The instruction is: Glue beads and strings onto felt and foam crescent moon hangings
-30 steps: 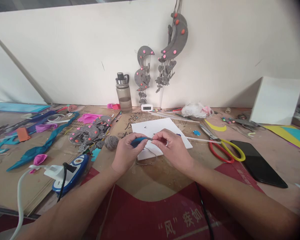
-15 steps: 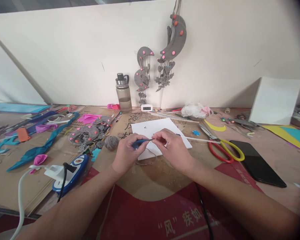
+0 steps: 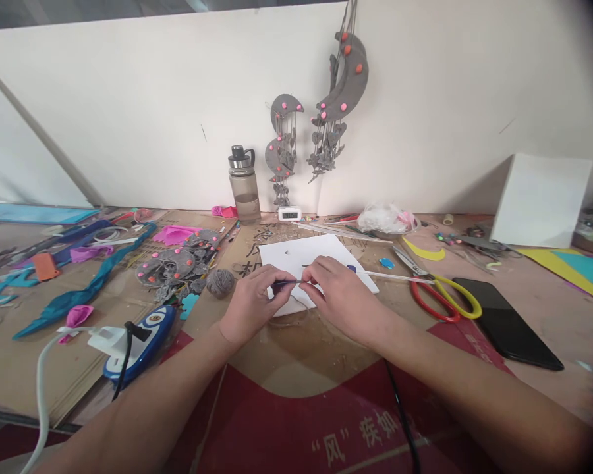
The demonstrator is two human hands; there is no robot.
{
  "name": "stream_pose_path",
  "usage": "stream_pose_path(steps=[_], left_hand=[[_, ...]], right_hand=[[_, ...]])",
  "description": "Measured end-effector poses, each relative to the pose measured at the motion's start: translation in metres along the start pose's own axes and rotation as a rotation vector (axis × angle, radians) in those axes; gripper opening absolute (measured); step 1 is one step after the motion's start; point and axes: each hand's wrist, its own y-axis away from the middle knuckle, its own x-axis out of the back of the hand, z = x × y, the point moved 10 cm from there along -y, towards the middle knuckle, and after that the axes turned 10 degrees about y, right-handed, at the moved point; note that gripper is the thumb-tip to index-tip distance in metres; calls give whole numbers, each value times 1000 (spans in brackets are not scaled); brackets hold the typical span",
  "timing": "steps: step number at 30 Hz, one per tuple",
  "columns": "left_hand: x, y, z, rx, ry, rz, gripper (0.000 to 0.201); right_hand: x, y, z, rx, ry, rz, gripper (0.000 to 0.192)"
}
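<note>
Over a white sheet (image 3: pixel 321 245), my left hand (image 3: pixel 250 299) and my right hand (image 3: pixel 343 296) face each other with fingertips nearly meeting. My left hand is closed on a thin dark blue flat piece (image 3: pixel 282 284), seen almost edge-on and partly covered by the fingers. At the piece's right end, my right thumb and forefinger are pinched together. Just what they grip is too small to make out. A strand of grey yarn (image 3: pixel 302 303) hangs below the fingertips. A grey yarn ball (image 3: pixel 221 283) lies left of my left hand.
Red-and-yellow-handled scissors (image 3: pixel 445 297) and a black phone (image 3: pixel 507 322) lie on the right. Grey moon ornaments (image 3: pixel 168 265), a blue power strip (image 3: pixel 148 345) and a teal strip (image 3: pixel 93 283) are on the left. At the back stand a water bottle (image 3: pixel 245 191) and a small clock (image 3: pixel 290 214).
The blue piece has turned, so less of its face shows. My right fingertips have shifted slightly right, and the yarn loop below hangs smaller.
</note>
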Motion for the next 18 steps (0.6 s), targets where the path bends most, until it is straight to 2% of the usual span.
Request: stream_pose_path(steps=[4,8,11,15,18], left_hand=[[-1,-1,7,-73,-36,-14,7],[-1,0,10,-98,-22,-20,8],[-1,0,8,-68,2,-23,8],[3,-1,-6,92,82,9,5],[4,3,-25,347,260,49,8]], right_hand=[[-1,-1,1,-19,-20,-105,13],[-2,-2,8,-67,-140,-119,17],[-3,-2,12,-95,-216,-117,18],[2,-2,16,-135,-303,-50,13],[9,-2,17,-171,-348,46,8]])
